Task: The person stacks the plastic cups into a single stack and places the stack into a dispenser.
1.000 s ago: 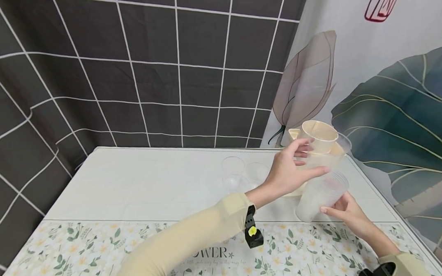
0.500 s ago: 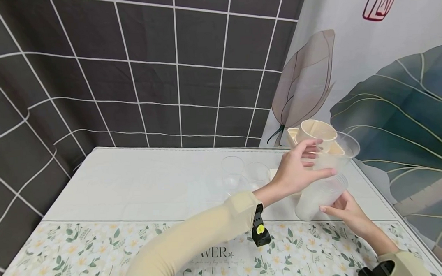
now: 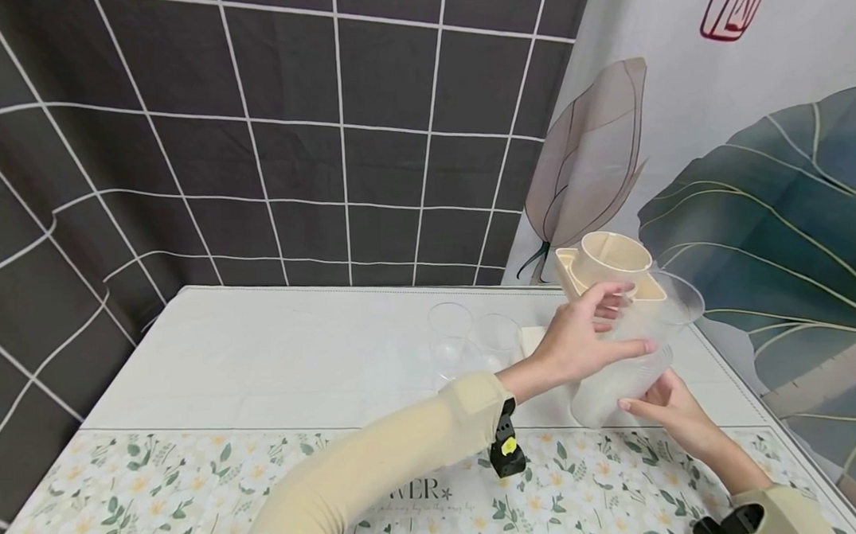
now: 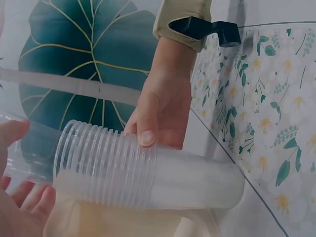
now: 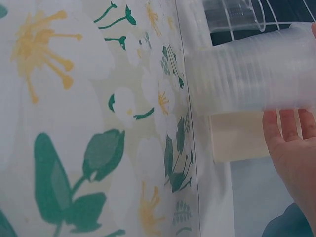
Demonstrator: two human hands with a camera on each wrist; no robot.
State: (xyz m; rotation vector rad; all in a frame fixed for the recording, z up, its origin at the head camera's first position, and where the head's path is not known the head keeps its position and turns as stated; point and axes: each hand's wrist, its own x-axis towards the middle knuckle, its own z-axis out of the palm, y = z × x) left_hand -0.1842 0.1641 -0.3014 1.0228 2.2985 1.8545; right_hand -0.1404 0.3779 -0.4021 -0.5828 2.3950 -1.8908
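Observation:
In the head view my left hand (image 3: 578, 336) holds a clear plastic cup (image 3: 676, 297) tilted up and to the right. Its thumb lies on one side and its fingers curl round the other. The cup's narrow end is at the mouth of a stack of nested plastic cups (image 4: 106, 165), overlapping it in the left wrist view. My right hand (image 3: 667, 408) grips this slanted stack low on its right side, thumb in front. Seen from the right wrist, the right hand's fingers (image 5: 291, 128) lie along the frosted stack.
A cream plastic holder with a round cup-like top (image 3: 617, 259) stands behind the hands at the back right. Several clear cups (image 3: 453, 353) stand on the white table (image 3: 274, 345), left of the holder. A floral mat (image 3: 158, 486) covers the near side.
My left hand has moved right and slightly down, bringing the single cup closer to the stack's mouth. The right hand and the stack have stayed nearly in place.

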